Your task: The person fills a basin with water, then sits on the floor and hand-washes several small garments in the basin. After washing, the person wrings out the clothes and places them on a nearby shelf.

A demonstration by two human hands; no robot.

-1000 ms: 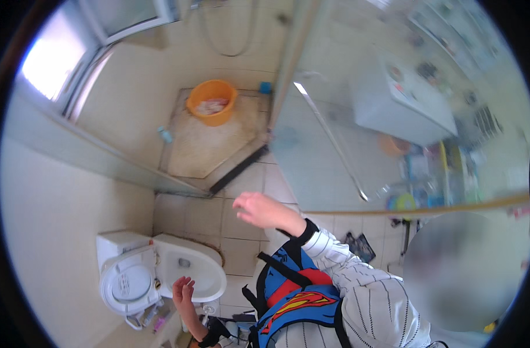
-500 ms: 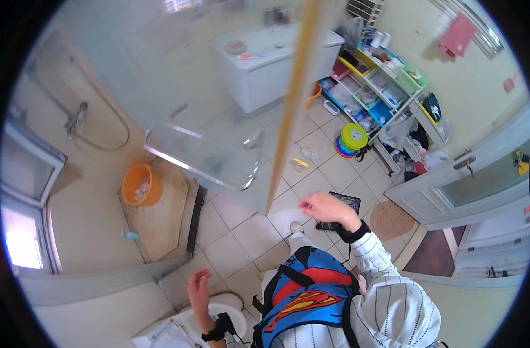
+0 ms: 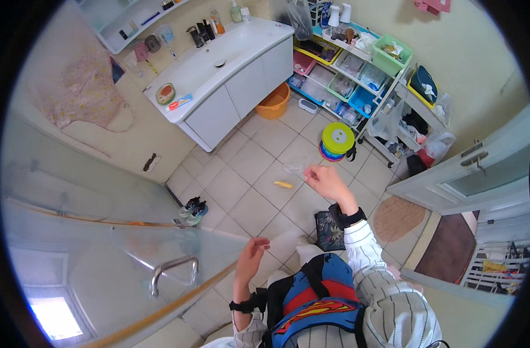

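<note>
My left hand (image 3: 250,259) is raised in front of my chest with the palm up, fingers apart and nothing in it. It is close to the glass shower door (image 3: 102,232). My right hand (image 3: 326,181) reaches forward over the tiled floor (image 3: 247,168) with loosely curled fingers, and I see nothing in its grip. Just beyond its fingertips, on the tiles, lie a small yellow object (image 3: 283,184) and a clear plastic scrap (image 3: 294,168). Both wrists wear dark bands. A blue and red pack (image 3: 311,301) hangs on my chest.
A white vanity with sink (image 3: 218,69) stands ahead, with an orange bucket (image 3: 273,106) beside it. A shelf rack of coloured bins (image 3: 363,69) lines the right wall, and a round green and yellow stack (image 3: 337,140) stands before it. Small shoes (image 3: 192,209), a mat (image 3: 398,217) and a white door (image 3: 479,174) are nearby.
The view has swung from the shower tray and toilet round to the vanity and shelves. Both hands stay raised; the right hand now reaches farther forward.
</note>
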